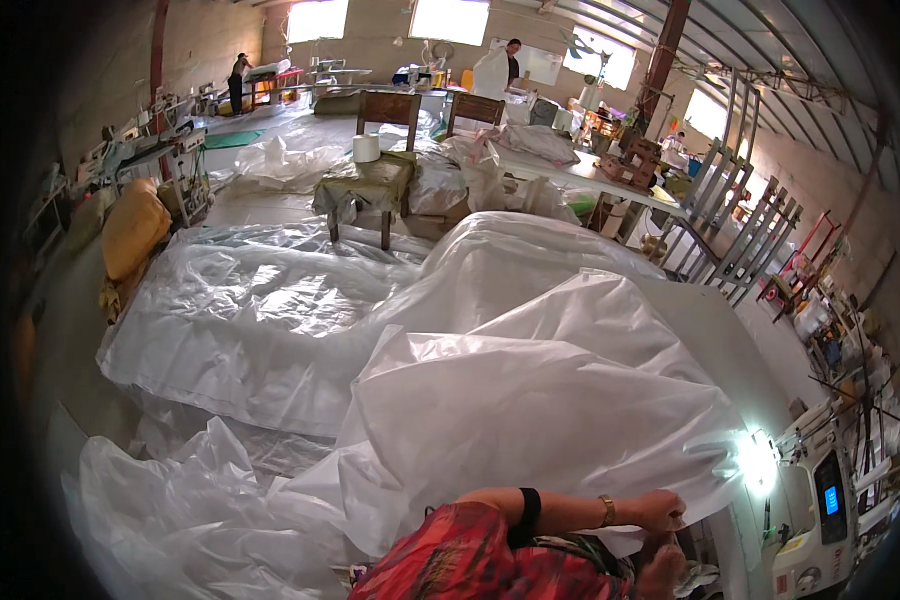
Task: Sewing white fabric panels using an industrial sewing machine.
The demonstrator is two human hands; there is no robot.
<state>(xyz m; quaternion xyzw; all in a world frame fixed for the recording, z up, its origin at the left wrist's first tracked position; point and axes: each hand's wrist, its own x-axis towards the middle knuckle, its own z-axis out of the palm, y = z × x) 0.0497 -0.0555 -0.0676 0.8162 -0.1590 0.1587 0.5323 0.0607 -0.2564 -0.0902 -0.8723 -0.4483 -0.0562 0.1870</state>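
Note:
A large translucent white plastic sheet point(540, 400) spreads in folds over the worktable and drapes toward me. My left hand point(660, 510), with a band at the wrist, is closed, its fingers pinching the sheet's edge near the sewing machine. Just below it, partly cut off by my clothing, is my right hand point(660, 568). Its fingers look curled together close to the same edge, but what lies in them is hidden. At the right stands the white sewing machine point(810, 510), with a bright lamp point(757, 463) and a small lit display; both hands are left of it.
More crumpled sheeting point(170, 510) lies at the lower left. A chair point(370, 180) holding a white thread cone point(366, 148) stands beyond the sheet. Stacked metal frames point(730, 225) rise at the right. A yellow sack point(135, 230) sits left. Two people work far back.

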